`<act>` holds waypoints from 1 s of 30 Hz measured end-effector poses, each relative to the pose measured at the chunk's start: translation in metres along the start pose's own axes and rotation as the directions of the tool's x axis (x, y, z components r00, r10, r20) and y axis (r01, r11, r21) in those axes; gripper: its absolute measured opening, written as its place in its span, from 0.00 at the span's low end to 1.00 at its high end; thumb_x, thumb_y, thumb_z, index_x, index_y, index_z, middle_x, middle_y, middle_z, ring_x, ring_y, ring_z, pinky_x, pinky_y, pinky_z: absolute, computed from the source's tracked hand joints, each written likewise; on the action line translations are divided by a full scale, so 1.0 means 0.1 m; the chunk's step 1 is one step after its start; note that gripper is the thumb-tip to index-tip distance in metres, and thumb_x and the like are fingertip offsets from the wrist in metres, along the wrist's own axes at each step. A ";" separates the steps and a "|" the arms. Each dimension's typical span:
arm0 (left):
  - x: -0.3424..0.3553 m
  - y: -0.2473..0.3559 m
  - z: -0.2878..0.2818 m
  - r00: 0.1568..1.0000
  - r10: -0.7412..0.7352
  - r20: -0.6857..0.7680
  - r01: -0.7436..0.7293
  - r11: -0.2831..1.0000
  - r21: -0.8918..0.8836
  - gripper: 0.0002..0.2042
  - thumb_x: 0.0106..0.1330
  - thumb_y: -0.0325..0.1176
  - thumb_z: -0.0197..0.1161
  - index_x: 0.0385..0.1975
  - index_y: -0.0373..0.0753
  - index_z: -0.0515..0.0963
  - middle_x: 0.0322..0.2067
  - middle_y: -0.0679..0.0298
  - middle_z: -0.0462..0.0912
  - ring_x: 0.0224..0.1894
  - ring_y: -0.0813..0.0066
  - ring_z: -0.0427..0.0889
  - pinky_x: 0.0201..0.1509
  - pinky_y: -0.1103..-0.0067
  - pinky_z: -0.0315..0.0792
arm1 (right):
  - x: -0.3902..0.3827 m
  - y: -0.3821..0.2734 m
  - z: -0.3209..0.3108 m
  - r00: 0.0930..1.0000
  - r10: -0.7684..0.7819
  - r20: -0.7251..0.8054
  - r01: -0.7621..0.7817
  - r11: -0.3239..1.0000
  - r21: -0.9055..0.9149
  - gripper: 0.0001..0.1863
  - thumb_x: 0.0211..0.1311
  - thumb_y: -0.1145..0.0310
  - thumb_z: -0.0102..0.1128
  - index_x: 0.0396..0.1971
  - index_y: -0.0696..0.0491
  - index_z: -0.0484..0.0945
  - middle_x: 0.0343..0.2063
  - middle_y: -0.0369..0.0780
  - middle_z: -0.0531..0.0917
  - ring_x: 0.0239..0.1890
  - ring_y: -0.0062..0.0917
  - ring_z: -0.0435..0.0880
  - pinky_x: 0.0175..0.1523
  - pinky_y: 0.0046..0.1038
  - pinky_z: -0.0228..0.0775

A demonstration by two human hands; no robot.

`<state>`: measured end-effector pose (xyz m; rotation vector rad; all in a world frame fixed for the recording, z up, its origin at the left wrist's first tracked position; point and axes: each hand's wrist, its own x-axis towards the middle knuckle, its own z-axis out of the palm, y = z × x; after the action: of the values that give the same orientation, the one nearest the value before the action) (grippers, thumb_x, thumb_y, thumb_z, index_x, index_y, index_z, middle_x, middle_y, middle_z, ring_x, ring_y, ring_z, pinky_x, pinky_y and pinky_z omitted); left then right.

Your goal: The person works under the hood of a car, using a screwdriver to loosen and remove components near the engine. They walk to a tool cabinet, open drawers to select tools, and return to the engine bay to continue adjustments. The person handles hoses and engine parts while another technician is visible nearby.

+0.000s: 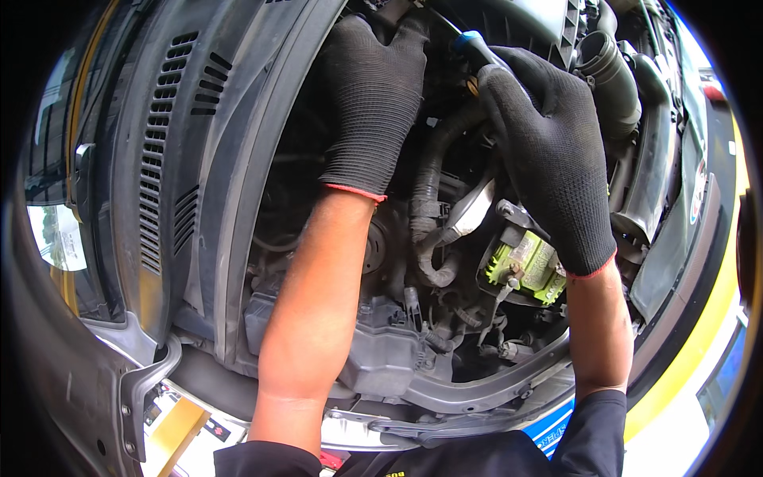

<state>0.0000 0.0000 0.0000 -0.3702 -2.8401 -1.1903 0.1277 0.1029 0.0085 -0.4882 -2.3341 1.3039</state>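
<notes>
In my right hand (pixel 548 135), in a black knit glove with a red cuff edge, is a screwdriver (pixel 467 40). Its blue handle end shows past my thumb and fingers, and the thin metal shaft slants up and left toward my other hand. My left hand (pixel 372 95), gloved the same way, reaches deep into the engine bay at the top of the view. Its thumb and fingers sit around a dark part (pixel 389 12) whose kind I cannot make out; the fingertips are partly hidden.
Left of my hands runs the vented cowl panel (pixel 163 151). A black intake hose (pixel 608 79) with an open end stands at upper right. Below my right hand is a battery (pixel 528 266) with a yellow-green top. Hoses, wiring and a grey plastic box (pixel 373 342) lie between my arms.
</notes>
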 end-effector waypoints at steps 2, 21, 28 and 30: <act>0.01 0.10 -0.06 0.992 -0.101 0.071 0.104 0.994 -0.035 0.21 0.66 0.44 0.79 0.30 0.27 0.84 0.25 0.42 0.86 0.30 0.43 0.89 0.36 0.54 0.76 | -0.01 0.01 0.02 1.000 0.010 -0.001 -0.010 1.000 0.001 0.20 0.75 0.58 0.64 0.41 0.64 0.88 0.27 0.46 0.89 0.29 0.30 0.88 0.42 0.34 0.79; 0.08 -0.15 -0.02 0.996 0.002 0.088 -0.006 0.999 0.048 0.19 0.69 0.43 0.74 0.38 0.29 0.83 0.28 0.46 0.88 0.32 0.49 0.91 0.38 0.60 0.79 | 0.02 0.09 0.03 0.999 -0.035 0.037 0.035 0.999 0.000 0.20 0.78 0.60 0.62 0.48 0.65 0.88 0.30 0.48 0.89 0.31 0.28 0.88 0.43 0.34 0.80; 0.10 -0.23 0.03 0.995 0.085 0.057 -0.085 0.996 -0.002 0.17 0.70 0.42 0.73 0.35 0.30 0.84 0.27 0.47 0.87 0.31 0.51 0.90 0.38 0.61 0.79 | 0.23 0.20 -0.24 0.816 0.144 0.559 -0.544 0.519 0.660 0.14 0.86 0.67 0.49 0.57 0.61 0.74 0.40 0.41 0.83 0.29 0.13 0.78 0.24 0.15 0.63; 0.10 -0.23 0.07 0.994 0.111 0.010 -0.109 0.988 -0.113 0.16 0.69 0.39 0.74 0.32 0.29 0.85 0.25 0.44 0.86 0.31 0.43 0.89 0.36 0.56 0.76 | 0.41 0.14 -0.30 0.569 0.182 0.802 -0.764 -0.244 0.598 0.11 0.85 0.68 0.46 0.55 0.58 0.69 0.33 0.36 0.76 0.21 0.11 0.63 0.17 0.13 0.49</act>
<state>-0.0145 -0.0089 -0.0201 -0.5360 -2.7325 -1.3346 0.1096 0.1516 0.0181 -0.6990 -0.4851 3.3040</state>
